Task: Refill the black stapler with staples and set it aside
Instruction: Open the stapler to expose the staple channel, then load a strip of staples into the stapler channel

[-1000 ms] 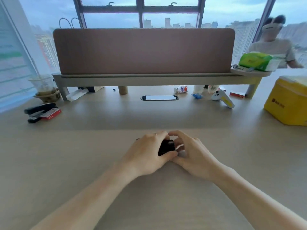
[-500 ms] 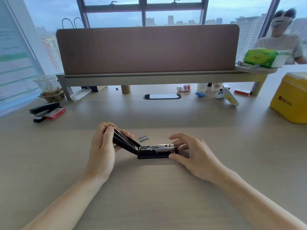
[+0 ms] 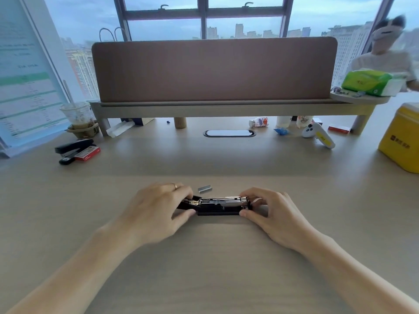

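The black stapler point(image 3: 217, 206) lies lengthwise on the desk in front of me, its cover swung flat to the left and its metal staple channel showing on top. My left hand point(image 3: 156, 207) covers and grips the swung-back cover end. My right hand point(image 3: 269, 211) pinches the stapler's front end between thumb and fingers. A short strip of staples point(image 3: 205, 189) lies on the desk just behind the stapler, touched by neither hand.
A second black stapler point(image 3: 72, 147) and a red staple box point(image 3: 87, 154) lie at the far left. A desk shelf with a brown divider point(image 3: 213, 71) runs across the back. A yellow container point(image 3: 401, 141) stands at right. A person sits beyond the desk at far right.
A second ago both hands were cupped over the shut stapler. It was then pulled open, cover raised at left; now the cover lies flatter and my left hand has moved in over it.
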A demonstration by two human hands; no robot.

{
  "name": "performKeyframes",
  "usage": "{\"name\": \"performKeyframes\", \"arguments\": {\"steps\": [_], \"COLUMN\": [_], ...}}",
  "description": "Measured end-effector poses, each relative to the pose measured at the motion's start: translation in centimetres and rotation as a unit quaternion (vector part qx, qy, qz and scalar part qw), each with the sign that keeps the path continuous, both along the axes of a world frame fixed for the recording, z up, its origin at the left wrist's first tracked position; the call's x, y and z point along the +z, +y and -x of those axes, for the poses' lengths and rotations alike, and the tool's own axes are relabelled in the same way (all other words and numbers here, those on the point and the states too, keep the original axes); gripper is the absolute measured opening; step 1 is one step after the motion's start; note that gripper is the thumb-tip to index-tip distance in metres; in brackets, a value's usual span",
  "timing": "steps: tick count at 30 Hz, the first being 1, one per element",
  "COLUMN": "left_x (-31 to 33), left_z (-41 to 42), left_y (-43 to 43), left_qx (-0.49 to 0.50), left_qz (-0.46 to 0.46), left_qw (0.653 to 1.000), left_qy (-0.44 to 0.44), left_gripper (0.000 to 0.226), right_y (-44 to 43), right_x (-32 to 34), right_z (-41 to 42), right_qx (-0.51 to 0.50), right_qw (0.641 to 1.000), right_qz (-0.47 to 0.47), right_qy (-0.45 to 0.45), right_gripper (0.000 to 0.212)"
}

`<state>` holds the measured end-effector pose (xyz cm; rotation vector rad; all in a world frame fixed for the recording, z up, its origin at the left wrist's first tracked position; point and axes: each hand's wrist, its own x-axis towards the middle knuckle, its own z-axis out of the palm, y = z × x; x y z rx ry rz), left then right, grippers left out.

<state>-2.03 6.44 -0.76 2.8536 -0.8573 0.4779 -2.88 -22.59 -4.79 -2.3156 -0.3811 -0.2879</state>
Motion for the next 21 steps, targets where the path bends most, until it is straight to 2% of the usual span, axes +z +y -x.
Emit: {"name": "performKeyframes", "arguments": {"steps": [6, 12, 15, 17, 21], "left_x": [-1.3, -1.5, 0.2, 0.8, 0.4], "left_z": [-0.5, -1.1, -2.9, -4.9, -7.8], "left_y": [0.3, 0.4, -0.8, -1.8, -3.8], "left_qx": [0.016, 0.041, 0.062, 0.091, 0.114], "left_qz": [0.144, 0.164, 0.212, 0.206, 0.118], "left_qw": [0.985, 0.974, 0.961, 0.96, 0.962], "left_qy": [0.097, 0.15, 0.165, 0.166, 0.219], "left_gripper": [0.021, 0.014, 0.013, 0.012, 0.019], "right_y": [-0.1, -0.2, -0.2, -0.1, -0.2], "right_x": [-0.2, -0.3, -0.3, -0.4, -0.3], "right_z": [-0.2, -0.2, -0.2, -0.2, -0.1], "right_qx": [0.0, 0.005, 0.003, 0.0, -0.008], "right_qw": [1.0, 1.0, 1.0, 1.0, 1.0], "right_qz": [0.004, 0.005, 0.003, 0.008, 0.011], "right_qy": [-0.003, -0.005, -0.003, -0.004, 0.004], "right_gripper": [0.021, 0.021, 0.021, 0.023, 0.029]}}
